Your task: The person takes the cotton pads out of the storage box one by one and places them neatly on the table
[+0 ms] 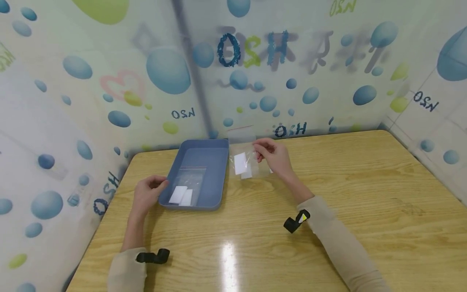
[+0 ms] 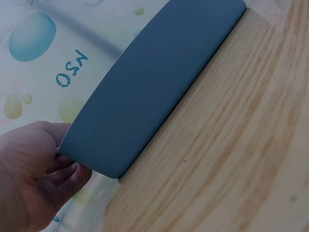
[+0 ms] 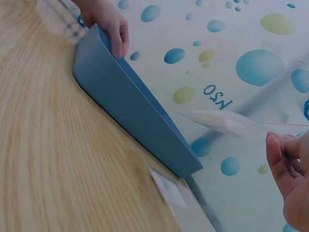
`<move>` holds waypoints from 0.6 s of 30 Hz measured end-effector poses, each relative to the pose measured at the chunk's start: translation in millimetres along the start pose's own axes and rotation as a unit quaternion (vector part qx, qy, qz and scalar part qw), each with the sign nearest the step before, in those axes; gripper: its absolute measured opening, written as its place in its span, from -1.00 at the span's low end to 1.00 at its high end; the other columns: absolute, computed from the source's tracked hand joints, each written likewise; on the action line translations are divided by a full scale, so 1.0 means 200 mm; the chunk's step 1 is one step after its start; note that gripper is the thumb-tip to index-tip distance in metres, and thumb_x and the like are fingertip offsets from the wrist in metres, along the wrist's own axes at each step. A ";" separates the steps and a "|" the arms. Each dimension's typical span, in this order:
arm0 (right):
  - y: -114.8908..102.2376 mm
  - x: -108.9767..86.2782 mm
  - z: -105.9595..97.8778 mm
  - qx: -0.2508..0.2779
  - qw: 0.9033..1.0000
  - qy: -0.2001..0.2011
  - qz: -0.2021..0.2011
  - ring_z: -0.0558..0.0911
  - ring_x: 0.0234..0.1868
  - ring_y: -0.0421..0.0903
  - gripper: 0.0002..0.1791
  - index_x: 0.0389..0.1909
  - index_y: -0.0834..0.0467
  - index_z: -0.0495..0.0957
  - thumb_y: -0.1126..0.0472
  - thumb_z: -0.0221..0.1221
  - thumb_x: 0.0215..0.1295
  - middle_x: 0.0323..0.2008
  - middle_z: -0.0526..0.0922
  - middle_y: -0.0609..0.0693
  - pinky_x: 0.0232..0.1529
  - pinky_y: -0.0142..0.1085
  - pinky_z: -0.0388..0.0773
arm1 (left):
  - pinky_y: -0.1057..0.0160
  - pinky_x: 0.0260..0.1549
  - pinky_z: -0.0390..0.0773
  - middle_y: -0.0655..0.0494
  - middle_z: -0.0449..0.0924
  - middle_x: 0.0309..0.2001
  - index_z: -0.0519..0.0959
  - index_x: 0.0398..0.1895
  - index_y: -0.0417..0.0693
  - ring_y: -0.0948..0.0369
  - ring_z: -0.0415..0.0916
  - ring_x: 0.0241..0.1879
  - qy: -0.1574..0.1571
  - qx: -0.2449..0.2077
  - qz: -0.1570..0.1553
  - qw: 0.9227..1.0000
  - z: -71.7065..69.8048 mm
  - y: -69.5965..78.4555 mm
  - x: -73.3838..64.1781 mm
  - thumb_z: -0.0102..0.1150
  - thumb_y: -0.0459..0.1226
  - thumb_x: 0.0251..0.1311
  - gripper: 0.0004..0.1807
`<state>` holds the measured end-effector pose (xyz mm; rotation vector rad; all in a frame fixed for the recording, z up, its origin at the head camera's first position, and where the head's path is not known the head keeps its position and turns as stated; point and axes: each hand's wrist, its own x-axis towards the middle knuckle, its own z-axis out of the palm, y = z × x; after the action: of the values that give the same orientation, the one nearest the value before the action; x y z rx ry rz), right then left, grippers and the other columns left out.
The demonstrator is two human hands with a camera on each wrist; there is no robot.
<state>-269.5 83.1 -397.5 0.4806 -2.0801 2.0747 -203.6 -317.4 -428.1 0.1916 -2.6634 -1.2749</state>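
A blue-grey plastic tray (image 1: 215, 172) rests on the wooden table, and my left hand (image 1: 146, 194) grips its near left rim. Inside it lies a clear zip bag (image 1: 197, 177) holding white rectangular pieces (image 1: 178, 194). To the right of the tray, my right hand (image 1: 274, 156) pinches a second clear zip bag (image 3: 224, 122) by its edge; this bag, also with white content, is raised above the table. Below it, a further clear bag (image 3: 176, 193) with a white piece lies on the table beside the tray's end.
The wooden table (image 1: 365, 194) meets a patterned wall covering (image 1: 313, 73) at the back and left. Black wrist cameras (image 1: 153, 256) sit on both sleeves. Light glares off the table's near middle.
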 end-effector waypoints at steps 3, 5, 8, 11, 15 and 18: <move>0.00 0.00 -0.05 0.006 1.000 0.010 0.001 0.58 -0.53 -0.16 -0.76 -0.02 0.51 0.59 0.39 0.17 0.43 -0.34 0.57 0.47 -0.41 -0.29 0.61 | 0.46 -0.32 0.46 -0.16 0.65 -0.11 0.63 -0.03 -0.33 0.27 0.50 -0.26 0.001 0.004 0.002 1.000 0.00 -0.01 0.00 0.22 -0.25 0.38 -0.71; -0.01 0.00 -0.08 0.004 1.000 0.018 0.003 0.58 -0.52 -0.18 -0.75 -0.02 0.48 0.60 0.36 0.19 0.43 -0.35 0.59 0.41 -0.41 -0.34 0.61 | 0.45 -0.32 0.46 -0.16 0.65 -0.11 0.63 -0.02 -0.32 0.25 0.50 -0.25 0.001 0.006 0.002 1.000 0.00 -0.01 0.00 0.22 -0.25 0.39 -0.72; 0.00 0.00 -0.13 -0.002 1.000 0.029 0.001 0.58 -0.51 -0.19 -0.74 -0.03 0.45 0.62 0.31 0.21 0.43 -0.34 0.60 0.33 -0.40 -0.37 0.60 | 0.45 -0.32 0.46 -0.17 0.64 -0.11 0.63 -0.02 -0.32 0.20 0.50 -0.24 0.001 0.008 0.002 1.000 0.00 -0.01 0.00 0.21 -0.26 0.39 -0.72; 0.01 0.00 -0.18 -0.005 0.999 0.036 -0.001 0.57 -0.50 -0.20 -0.72 -0.02 0.46 0.60 0.29 0.21 0.44 -0.34 0.61 0.26 -0.39 -0.38 0.60 | 0.44 -0.32 0.45 -0.18 0.64 -0.10 0.62 -0.01 -0.33 0.19 0.50 -0.23 -0.001 0.006 0.002 1.000 0.00 0.00 0.00 0.21 -0.25 0.39 -0.71; 0.03 0.00 -0.25 -0.008 0.999 0.039 0.006 0.56 -0.49 -0.20 -0.69 0.00 0.48 0.58 0.28 0.20 0.45 -0.38 0.62 0.09 -0.38 -0.38 0.60 | 0.43 -0.32 0.44 -0.19 0.64 -0.10 0.62 0.00 -0.34 0.18 0.50 -0.23 -0.002 0.005 0.000 1.000 0.00 0.01 0.00 0.22 -0.24 0.39 -0.70; 0.03 0.00 -0.29 -0.013 0.999 0.038 0.010 0.56 -0.48 -0.21 -0.69 0.01 0.48 0.58 0.28 0.19 0.45 -0.38 0.62 0.03 -0.38 -0.38 0.60 | 0.44 -0.31 0.45 -0.20 0.64 -0.09 0.63 0.00 -0.34 0.18 0.50 -0.22 -0.001 0.003 0.000 1.000 0.00 0.01 0.00 0.22 -0.25 0.39 -0.70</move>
<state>-277.7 140.5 -402.6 0.3722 -2.0740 2.0413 -203.4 -316.3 -426.2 0.1917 -2.6684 -1.2679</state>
